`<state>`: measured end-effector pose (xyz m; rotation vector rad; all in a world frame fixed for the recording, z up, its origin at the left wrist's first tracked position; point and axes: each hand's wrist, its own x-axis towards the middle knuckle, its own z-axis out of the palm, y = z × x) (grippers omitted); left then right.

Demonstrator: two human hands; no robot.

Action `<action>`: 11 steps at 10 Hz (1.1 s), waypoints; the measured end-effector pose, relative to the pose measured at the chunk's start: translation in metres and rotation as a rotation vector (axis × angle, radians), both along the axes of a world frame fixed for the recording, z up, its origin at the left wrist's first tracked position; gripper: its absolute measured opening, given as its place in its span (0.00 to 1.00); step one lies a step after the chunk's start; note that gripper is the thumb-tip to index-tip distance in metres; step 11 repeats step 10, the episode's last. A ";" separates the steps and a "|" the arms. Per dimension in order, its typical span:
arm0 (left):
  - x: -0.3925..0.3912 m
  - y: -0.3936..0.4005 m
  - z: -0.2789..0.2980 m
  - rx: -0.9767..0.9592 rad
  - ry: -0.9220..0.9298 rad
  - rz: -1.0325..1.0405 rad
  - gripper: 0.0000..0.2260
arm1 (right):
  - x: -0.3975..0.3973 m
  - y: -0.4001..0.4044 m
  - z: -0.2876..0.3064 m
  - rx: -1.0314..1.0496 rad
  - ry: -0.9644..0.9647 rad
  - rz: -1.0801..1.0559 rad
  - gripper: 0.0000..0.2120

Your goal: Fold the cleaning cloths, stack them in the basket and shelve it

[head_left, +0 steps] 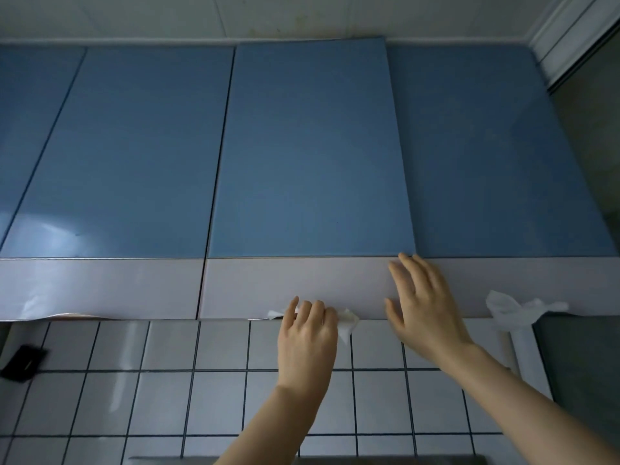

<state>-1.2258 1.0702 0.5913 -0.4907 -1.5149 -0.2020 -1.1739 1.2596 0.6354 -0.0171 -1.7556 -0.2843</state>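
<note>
Head view, looking up at a row of flat blue wall-cabinet doors [308,146] with a pale lilac lower band, above a white square-tiled wall [167,397]. The left hand [307,333] was raised to the bottom edge of the middle door, its fingers curled over a crumpled white tissue-like wad [347,322] wedged at that edge; whether it was pinching the wad or only hooking the door edge could not be told. The right hand [421,307] lay flat against the lilac band near the door's lower right corner, fingers straight and spread, holding nothing. A second crumpled white wad [516,308] hung at the bottom edge of the neighbouring door to the right, well apart from both hands. A small black object [21,362] sat on the tiles at far left.

The cleaning cloths and the basket were not in view, so their position could not be stated. Judged from the task, the cabinet was probably being opened for shelving. Folded cloths should be light, soft and limp, so the stack would shift easily; the basket would best be gripped at opposite rims with both hands and kept level.
</note>
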 end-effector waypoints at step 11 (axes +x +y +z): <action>0.021 -0.019 -0.009 -0.240 -0.492 0.007 0.29 | 0.034 0.012 -0.014 0.047 -0.252 -0.020 0.32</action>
